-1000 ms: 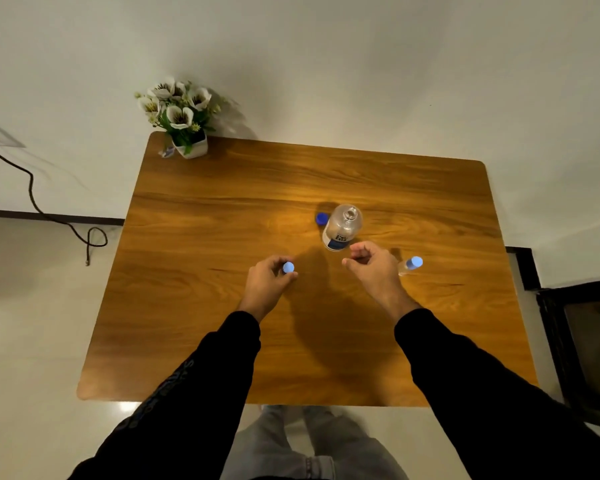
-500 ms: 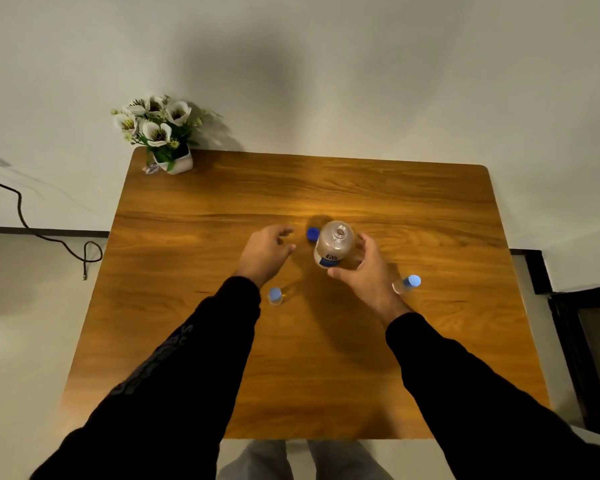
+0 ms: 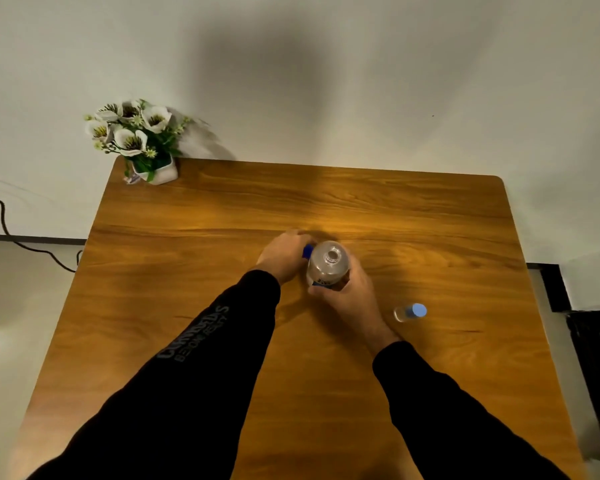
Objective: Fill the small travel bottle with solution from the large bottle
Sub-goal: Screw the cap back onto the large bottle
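- Gripping the open large bottle (image 3: 328,266) mid-table, the right hand (image 3: 349,299) should steady it.
- Left hand (image 3: 284,256) closes on the blue cap (image 3: 307,251); it should seat squarely.

right hand (image 3: 347,295) gripping large bottle (image 3: 327,263), left hand (image 3: 282,255) on blue cap (image 3: 307,251)

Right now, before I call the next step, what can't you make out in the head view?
- Dark blue cap: mostly hidden by the left hand; whether it is gripped is unclear.
- Large bottle: label too small to read; lower part covered by the right hand; liquid level unclear.
- Small travel bottle: too small and blurred to see any fill.
- The other small bottle: not visible, possibly under the left sleeve.
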